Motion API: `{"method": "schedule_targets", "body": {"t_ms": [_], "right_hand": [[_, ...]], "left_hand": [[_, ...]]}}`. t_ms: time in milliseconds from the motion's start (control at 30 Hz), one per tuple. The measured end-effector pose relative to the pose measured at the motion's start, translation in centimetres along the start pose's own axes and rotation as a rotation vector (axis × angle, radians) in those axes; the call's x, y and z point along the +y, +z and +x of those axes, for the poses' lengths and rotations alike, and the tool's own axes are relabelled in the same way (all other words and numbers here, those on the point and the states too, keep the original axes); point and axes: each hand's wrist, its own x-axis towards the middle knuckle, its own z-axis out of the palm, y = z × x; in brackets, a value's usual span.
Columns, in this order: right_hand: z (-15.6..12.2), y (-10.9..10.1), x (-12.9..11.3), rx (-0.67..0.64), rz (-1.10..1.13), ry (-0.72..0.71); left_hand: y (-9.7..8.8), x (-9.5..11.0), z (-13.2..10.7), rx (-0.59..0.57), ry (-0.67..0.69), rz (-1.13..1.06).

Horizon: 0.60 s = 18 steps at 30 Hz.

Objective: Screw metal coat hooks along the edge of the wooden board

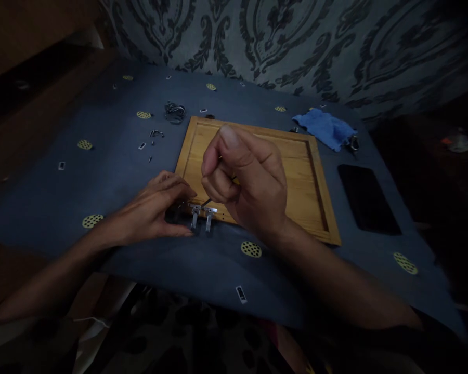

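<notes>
My right hand is closed round a screwdriver. Its handle is mostly hidden in the fist, and the thin dark shaft slants down to metal hinge hardware on the near edge of a wooden framed panel. Two silver arms project from that edge: a left hinge and a right piece, perhaps part of the same hinge. My left hand curves around the left hinge, fingertips at the panel's edge and thumb against the hinge arm. The exact contact under the fingers is hard to see.
The panel lies on a blue patterned cloth. Beyond its left corner are a cluster of metal pieces and small loose hardware. A blue rag and a black flat phone-like object lie to the right. Patterned fabric rises behind.
</notes>
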Motion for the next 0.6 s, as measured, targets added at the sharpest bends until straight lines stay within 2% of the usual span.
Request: {"method": "schedule_targets", "body": {"t_ms": [100, 300, 600], "right_hand": [[-0.1, 0.1, -0.1, 0.016, 0.001, 0.01], [-0.2, 0.1, -0.2, 0.032, 0.033, 0.017], [-0.5, -0.1, 0.1, 0.039, -0.002, 0.016]], "left_hand": [[0.2, -0.2, -0.2, 0.053, 0.005, 0.012], [1.2, 0.1, -0.1, 0.08, 0.043, 0.072], [1.5, 0.2, 0.1, 0.056, 0.012, 0.022]]}}
